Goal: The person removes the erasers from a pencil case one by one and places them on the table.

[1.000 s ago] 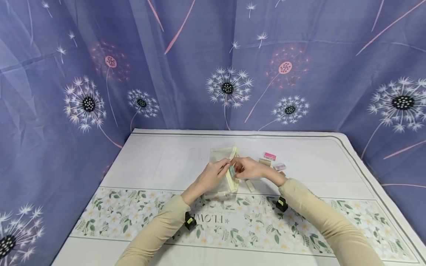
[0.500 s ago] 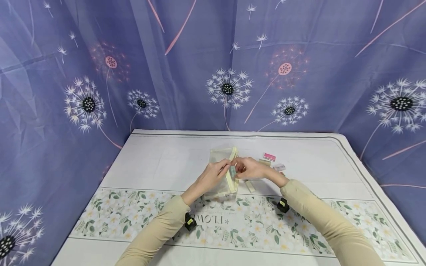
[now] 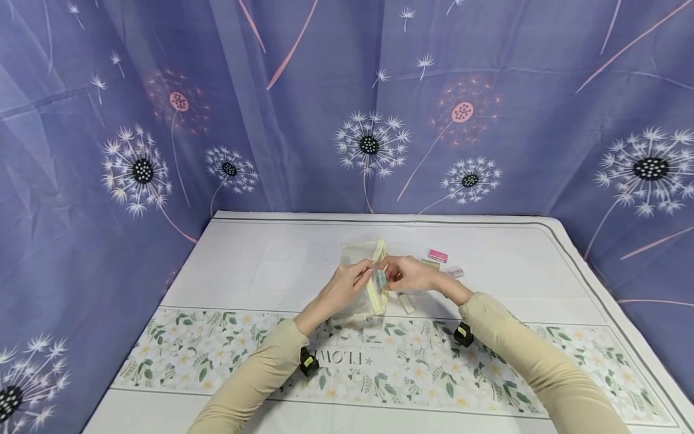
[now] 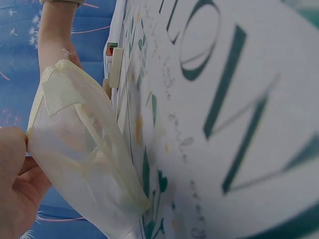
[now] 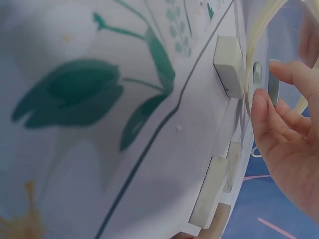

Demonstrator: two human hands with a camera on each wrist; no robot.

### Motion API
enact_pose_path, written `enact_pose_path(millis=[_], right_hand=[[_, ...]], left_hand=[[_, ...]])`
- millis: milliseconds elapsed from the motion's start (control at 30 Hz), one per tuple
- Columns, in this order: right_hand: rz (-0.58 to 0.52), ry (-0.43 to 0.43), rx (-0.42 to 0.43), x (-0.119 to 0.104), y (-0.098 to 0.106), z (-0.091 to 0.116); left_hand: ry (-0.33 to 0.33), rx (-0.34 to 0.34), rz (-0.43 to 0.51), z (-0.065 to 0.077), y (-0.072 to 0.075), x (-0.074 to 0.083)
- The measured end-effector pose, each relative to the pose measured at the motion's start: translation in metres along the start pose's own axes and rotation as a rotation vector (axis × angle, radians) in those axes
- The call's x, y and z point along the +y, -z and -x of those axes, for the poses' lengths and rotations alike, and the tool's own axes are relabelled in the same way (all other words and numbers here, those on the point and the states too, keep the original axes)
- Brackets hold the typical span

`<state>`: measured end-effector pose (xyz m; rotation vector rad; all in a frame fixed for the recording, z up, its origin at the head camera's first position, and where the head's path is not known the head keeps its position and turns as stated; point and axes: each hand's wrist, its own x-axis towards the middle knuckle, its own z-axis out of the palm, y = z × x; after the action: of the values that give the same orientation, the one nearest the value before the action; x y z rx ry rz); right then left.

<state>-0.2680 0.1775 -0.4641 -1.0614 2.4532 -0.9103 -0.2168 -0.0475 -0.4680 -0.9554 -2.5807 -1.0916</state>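
Note:
My left hand [image 3: 347, 283] pinches the rim of a see-through mesh pouch [image 3: 355, 306] with a pale yellow zip edge. In the left wrist view the pouch [image 4: 75, 144] hangs from thumb and fingers, its mesh bulging. At the pouch's mouth, my right hand [image 3: 411, 274] holds a small blue-green block [image 3: 382, 278] between thumb and curled fingers. The right wrist view shows this block [image 5: 273, 89] edge-on beside the yellow rim. Just right of the pouch, a pale beige block [image 3: 406, 303] lies on the table.
Right of my right hand lie a pink block [image 3: 438, 256], a tan block [image 3: 431, 264] and a white-and-purple block [image 3: 455, 272], partly behind the wrist. The white tablecloth [image 3: 271, 259] has a floral band. A dandelion-print curtain [image 3: 303, 150] stands behind.
My right hand and the blue-green block shift very slightly at the pouch's mouth. The left hand keeps its hold on the rim, and the other blocks stay put.

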Motion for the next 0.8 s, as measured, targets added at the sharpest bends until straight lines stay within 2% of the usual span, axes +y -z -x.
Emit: enact_pose_path(millis=[367,800], right_hand=[[0.006,-0.008,0.007,0.0051,0.0008,0.0037],[0.006,-0.006,0.012,0.0096,0.0009,0.0067]], left_hand=[[-0.020,0.001,-0.006,0.0006,-0.0007,0.0004],[-0.011,0.015,-0.007,0.0013,-0.0007,-0.0011]])
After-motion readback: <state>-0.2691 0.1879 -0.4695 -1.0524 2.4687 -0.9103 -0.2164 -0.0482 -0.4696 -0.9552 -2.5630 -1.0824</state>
